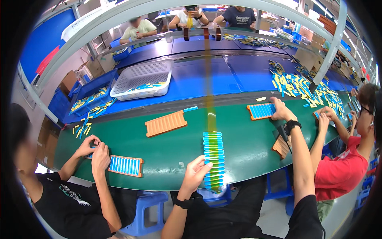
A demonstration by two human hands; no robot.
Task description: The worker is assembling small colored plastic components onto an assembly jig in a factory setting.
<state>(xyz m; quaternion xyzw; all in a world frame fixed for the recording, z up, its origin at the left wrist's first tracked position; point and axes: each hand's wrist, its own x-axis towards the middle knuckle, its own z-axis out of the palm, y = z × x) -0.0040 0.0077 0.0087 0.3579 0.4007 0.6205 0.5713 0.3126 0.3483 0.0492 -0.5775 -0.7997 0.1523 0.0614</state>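
A row of blue flat sticks lies crosswise on a strip of translucent yellow tape at the near middle of the table. My left hand is closed at the row's left edge, thumb over the sticks. Farther right, my right hand grips the right end of an orange grooved tray filled with blue sticks. Its fingertips partly hide that end. Below my right wrist is another brown grooved tray, partly covered by a black object with a cable.
An unfilled orange tray lies left of the tape, beside a loose blue stick. Co-workers sit left and right; the left one handles a filled tray. A white basket and a stick pile are beyond. Tape rolls hang overhead.
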